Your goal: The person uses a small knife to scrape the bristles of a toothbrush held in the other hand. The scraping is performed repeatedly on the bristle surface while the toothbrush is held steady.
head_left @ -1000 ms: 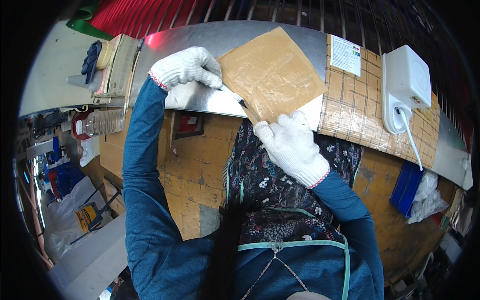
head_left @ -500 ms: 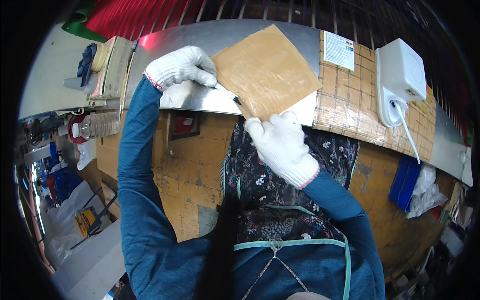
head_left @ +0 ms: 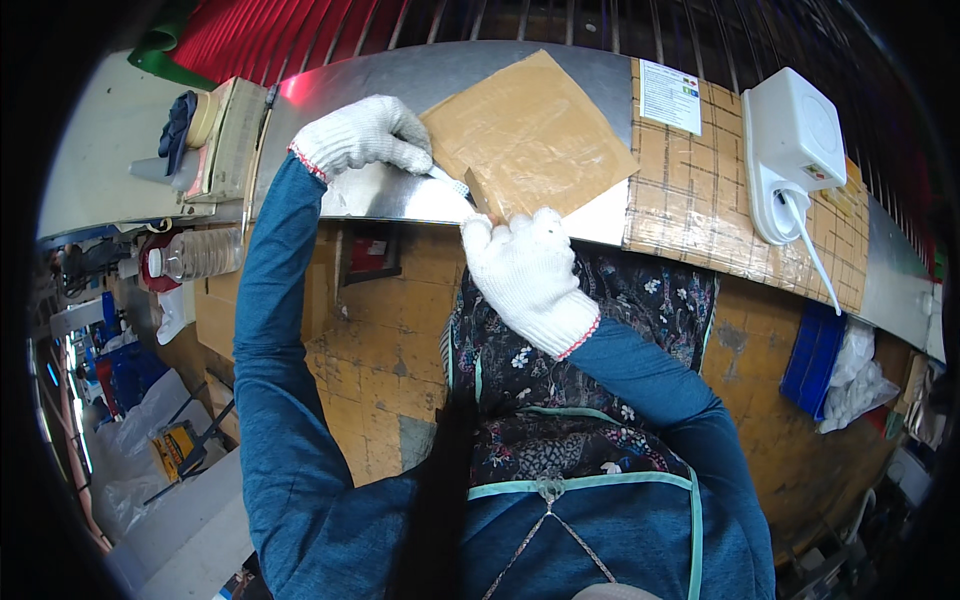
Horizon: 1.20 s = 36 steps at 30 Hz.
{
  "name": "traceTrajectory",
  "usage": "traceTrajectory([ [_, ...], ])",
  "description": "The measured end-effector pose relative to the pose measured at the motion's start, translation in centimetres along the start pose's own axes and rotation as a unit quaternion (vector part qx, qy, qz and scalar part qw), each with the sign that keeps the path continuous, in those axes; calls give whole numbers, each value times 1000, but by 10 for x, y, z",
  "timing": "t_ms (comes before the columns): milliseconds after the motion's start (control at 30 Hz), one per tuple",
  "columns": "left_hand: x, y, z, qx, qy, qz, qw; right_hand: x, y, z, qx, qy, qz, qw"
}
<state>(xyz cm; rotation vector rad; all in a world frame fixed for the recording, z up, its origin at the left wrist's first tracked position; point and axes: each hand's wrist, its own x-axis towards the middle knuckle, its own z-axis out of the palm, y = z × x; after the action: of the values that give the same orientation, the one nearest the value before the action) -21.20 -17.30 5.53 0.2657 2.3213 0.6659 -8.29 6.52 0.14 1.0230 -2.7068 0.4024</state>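
Note:
My left hand, in a white knitted glove, is closed with thumb and fingers pinched on a narrow white strip-like piece. The far end of that piece meets a small flat brown piece. My right hand, gloved the same way, is closed around the near end of the brown piece; its fingertips are curled and partly hidden. Beneath and beyond both hands lies a square brown cardboard sheet with a shiny, tape-like surface, turned cornerwise on the metal worktop.
On the right, a white box-shaped device with a cable stands on taped cardboard beside a printed paper. At left are a boxy stand and a clear plastic bottle. Metal bars run behind the worktop.
My right hand has moved left and slightly away from me. The small brown piece has shifted with it, now covering the white piece's dark end. My left hand has hardly moved.

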Motion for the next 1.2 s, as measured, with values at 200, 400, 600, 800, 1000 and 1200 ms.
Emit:
traceTrajectory([
  [200, 0, -2, -1, -7, 0, 8, 1000, -2, 1, 0, -1, 26, 8, 1000],
  [400, 0, -9, 3, -23, 0, 22, 999, -4, 34, -10, 147, 108, 139, 973],
  [600, 1, -11, 0, -40, -15, 19, 999, -25, 27, -12, 206, 60, 131, 968],
  [800, -3, -4, 1, -6, 10, 54, 998, -25, 38, -12, 237, 60, 105, 964],
  [1000, -9, 13, -16, 19, -22, 26, 999, -31, 45, -20, 295, 54, 104, 948],
  [1200, 15, 29, -13, -9, -126, 60, 990, -40, 42, -18, 298, 123, 101, 941],
])
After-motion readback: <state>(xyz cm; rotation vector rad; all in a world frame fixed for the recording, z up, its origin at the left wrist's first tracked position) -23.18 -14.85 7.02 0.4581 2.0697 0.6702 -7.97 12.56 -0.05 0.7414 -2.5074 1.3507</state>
